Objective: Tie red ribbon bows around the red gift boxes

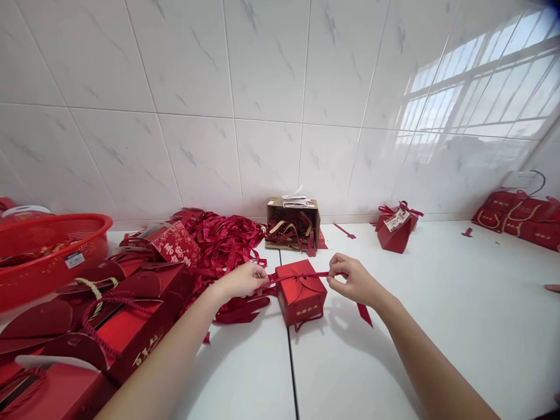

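A small red gift box [300,294] with gold characters stands on the white table [437,326] in front of me. A red ribbon [301,275] stretches tight across its top. My left hand [243,280] pinches the ribbon's left end just left of the box. My right hand [352,279] pinches the right end, and a loose tail [364,314] hangs down below it. Both hands sit level with the box top, one on each side.
A heap of red ribbons [223,236] and flat red boxes [131,315] fills the left side, beside a red plastic basket [48,245]. A cardboard box [292,224] stands at the wall. A tied red box [396,228] and red bags [520,219] sit right.
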Available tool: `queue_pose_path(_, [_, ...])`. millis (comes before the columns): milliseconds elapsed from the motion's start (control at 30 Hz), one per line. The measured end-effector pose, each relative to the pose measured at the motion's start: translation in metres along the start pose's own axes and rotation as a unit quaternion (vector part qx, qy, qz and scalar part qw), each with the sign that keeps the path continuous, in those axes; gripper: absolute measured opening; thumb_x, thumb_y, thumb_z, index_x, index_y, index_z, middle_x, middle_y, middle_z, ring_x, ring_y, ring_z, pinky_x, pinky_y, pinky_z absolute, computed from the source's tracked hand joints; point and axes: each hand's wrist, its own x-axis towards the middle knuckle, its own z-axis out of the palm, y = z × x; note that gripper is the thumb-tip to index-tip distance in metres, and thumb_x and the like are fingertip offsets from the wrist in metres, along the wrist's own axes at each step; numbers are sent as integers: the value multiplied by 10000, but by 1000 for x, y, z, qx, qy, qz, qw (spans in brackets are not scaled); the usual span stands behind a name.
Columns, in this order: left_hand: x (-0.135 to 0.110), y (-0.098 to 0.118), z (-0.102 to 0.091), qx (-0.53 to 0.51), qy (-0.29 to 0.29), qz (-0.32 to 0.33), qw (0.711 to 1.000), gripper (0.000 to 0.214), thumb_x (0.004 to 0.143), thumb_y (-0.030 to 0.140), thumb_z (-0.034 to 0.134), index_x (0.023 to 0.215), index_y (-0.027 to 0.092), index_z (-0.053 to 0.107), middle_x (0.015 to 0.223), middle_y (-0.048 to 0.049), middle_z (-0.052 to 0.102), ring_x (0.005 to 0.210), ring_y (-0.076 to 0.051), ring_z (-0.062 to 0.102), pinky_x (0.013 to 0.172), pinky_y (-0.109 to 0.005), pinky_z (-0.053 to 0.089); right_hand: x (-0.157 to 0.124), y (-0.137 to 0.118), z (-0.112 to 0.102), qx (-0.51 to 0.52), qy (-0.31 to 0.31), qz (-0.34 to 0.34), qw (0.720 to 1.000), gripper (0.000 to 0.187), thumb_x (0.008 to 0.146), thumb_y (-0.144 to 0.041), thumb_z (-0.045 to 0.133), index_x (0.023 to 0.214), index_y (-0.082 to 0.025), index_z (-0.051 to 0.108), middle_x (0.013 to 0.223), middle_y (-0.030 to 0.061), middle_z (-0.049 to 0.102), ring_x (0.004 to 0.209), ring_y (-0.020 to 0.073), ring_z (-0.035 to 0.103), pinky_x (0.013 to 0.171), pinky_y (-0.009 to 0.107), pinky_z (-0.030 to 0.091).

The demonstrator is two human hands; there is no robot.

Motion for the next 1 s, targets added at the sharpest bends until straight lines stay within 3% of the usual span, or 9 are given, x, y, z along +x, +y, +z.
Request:
queue_pose_path(133, [-6,6,-7,-61,-156,21,986,296,651,427,687,736,143,702,554,-1,549,424,-56,299,433,-221,171,2,-5,5,-91,70,9,993,223,782,-247,544,599,-183,656,828,47,539,569,109,476,578,295,405])
queue_pose_path(233, [-8,13,-3,-130,-190,52,972,383,710,480,654,875,140,716,550,18,508,406,-37,249,428,-227,120,5,-10,16,-52,189,-25,980,253,795,-247,552,577,-182,663,726,42,523,584,121,486,565,283,408])
queue_pose_path(300, [-11,19,3,-159,-163,64,971,402,730,487,639,927,143,709,545,36,462,415,-34,237,432,-224,119,6,-15,22,6,217,-38,975,223,774,-234,580,572,-185,661,697,34,521,573,115,472,537,264,398])
queue_pose_path(433, [-15,29,21,-191,-101,82,973,411,744,493,626,954,149,704,530,64,338,458,-50,222,442,-202,173,4,-31,28,121,151,4,981,181,755,-258,614,598,-192,677,725,29,546,565,104,461,525,251,391])
queue_pose_path(500, [-15,29,33,-184,-66,107,975,386,782,482,583,941,153,707,544,48,363,487,-68,303,469,-197,262,4,-38,31,168,124,29,978,177,752,-305,627,629,-196,695,744,32,546,619,120,496,561,255,409])
queue_pose_path(600, [-11,25,50,-101,50,174,978,272,830,363,528,917,186,716,678,-8,500,642,-124,478,612,-238,399,5,-42,36,204,104,62,971,164,731,-321,635,657,-199,716,760,33,547,673,136,519,617,267,427])
queue_pose_path(733, [-10,20,66,58,179,230,955,269,820,166,456,905,217,706,812,-31,522,724,-148,518,670,-265,426,8,-43,40,224,65,109,966,166,699,-332,646,658,-193,726,780,39,563,713,148,538,674,280,434])
queue_pose_path(867, [-12,17,69,123,194,287,930,355,809,76,408,965,242,680,885,-37,514,783,-147,537,706,-266,440,10,-46,36,229,40,135,963,123,660,-271,630,643,-177,707,806,38,572,746,148,541,704,274,423])
queue_pose_path(1000, [-9,16,61,111,139,354,918,313,852,97,400,918,218,682,1007,-53,518,791,-116,549,698,-230,454,13,-46,23,236,-15,183,954,76,603,-185,551,538,-155,579,687,-4,518,625,103,458,583,240,353])
